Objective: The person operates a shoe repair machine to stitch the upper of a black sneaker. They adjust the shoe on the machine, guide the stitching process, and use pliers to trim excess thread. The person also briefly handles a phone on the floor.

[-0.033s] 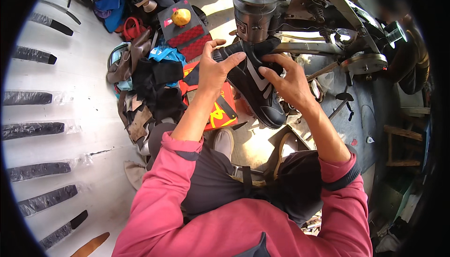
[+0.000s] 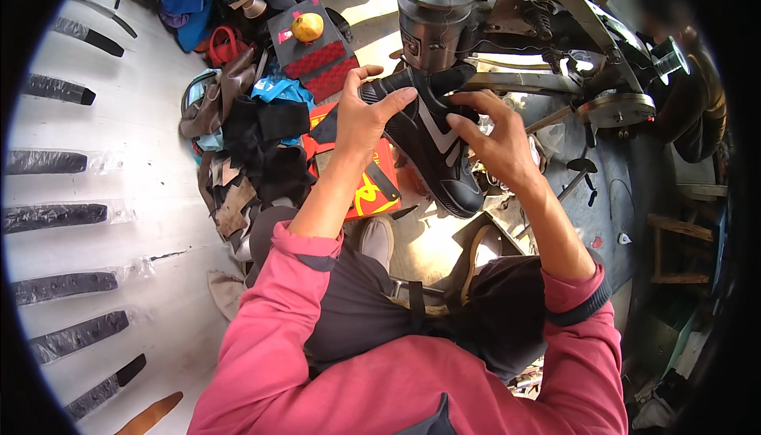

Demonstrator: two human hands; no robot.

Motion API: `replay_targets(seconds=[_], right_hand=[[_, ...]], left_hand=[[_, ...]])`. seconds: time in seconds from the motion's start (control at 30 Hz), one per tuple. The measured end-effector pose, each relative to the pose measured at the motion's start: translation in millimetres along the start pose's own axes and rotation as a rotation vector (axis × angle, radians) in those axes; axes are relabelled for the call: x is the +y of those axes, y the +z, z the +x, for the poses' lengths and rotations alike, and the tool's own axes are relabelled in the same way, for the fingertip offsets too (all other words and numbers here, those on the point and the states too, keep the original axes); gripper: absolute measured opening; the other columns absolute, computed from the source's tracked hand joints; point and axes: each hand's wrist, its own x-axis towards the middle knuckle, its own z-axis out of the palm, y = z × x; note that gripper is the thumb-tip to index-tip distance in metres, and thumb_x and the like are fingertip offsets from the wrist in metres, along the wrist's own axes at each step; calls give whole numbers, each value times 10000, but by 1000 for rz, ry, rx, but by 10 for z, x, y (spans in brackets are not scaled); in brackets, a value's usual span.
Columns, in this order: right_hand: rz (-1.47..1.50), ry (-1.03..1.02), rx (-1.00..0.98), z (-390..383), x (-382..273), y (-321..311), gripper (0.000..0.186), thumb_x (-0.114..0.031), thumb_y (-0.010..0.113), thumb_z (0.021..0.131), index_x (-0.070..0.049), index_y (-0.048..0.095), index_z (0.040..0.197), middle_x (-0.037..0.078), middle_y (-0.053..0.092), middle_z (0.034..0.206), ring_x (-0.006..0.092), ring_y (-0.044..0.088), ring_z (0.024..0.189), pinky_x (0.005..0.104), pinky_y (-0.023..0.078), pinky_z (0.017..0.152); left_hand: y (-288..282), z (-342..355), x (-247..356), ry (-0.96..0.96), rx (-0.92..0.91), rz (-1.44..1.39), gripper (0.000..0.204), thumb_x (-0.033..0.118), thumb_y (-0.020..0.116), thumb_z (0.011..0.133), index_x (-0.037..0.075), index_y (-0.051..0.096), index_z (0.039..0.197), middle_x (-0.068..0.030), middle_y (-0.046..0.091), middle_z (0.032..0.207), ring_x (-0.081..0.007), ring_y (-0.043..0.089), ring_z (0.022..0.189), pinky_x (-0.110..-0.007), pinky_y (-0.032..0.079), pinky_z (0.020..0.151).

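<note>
A black shoe (image 2: 434, 153) with pale grey stripes is held in the air, its toe toward me and its heel up at the left. My left hand (image 2: 366, 114) is closed on the heel end, thumb lying along the sole's edge. At the shoe's collar and tongue is my right hand (image 2: 495, 135), with fingertips and thumb pinching the black padded edge. Just beyond the shoe stands the round metal head (image 2: 432, 34) of a stitching machine, whose lower end is hidden behind the shoe.
Left of my arms lie a red and yellow box (image 2: 372, 189), a dark box (image 2: 321, 62) with a yellow fruit (image 2: 307, 27) on it, and leather scraps (image 2: 238, 205). A wheel (image 2: 617, 108) and spool (image 2: 668, 61) belong to the machine. Wrapped dark strips (image 2: 63, 219) line the far left.
My right thumb and fingers have shifted slightly to the right along the shoe's collar. The left hand and shoe have hardly moved.
</note>
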Motion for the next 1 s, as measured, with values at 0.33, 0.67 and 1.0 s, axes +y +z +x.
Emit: replay_targets(seconds=[0.33, 0.67, 1.0], right_hand=[[-394, 595, 129, -351, 593, -1659, 325, -289, 699, 968, 34, 739, 965, 63, 712, 773, 114, 656, 674, 283, 516, 650], [249, 255, -91, -292, 209, -472, 542, -376, 764, 928, 26, 707, 1287, 169, 732, 1250, 247, 705, 1125, 350, 515, 1015], [572, 609, 32, 203, -148, 306, 417, -359, 766, 967, 54, 786, 1010, 67, 749, 814, 96, 662, 670, 233, 520, 597]], left_hand=[[3, -2, -83, 50, 27, -5, 725, 253, 951, 749, -24, 532, 1271, -114, 707, 1024, -140, 700, 888, -271, 570, 813], [30, -43, 5, 18, 30, 20, 699, 240, 950, 761, -21, 548, 1270, -115, 696, 1066, -143, 698, 923, -260, 569, 834], [-19, 7, 74, -41, -10, 52, 676, 237, 946, 760, -8, 563, 1260, -124, 696, 1069, -161, 696, 929, -281, 573, 828]])
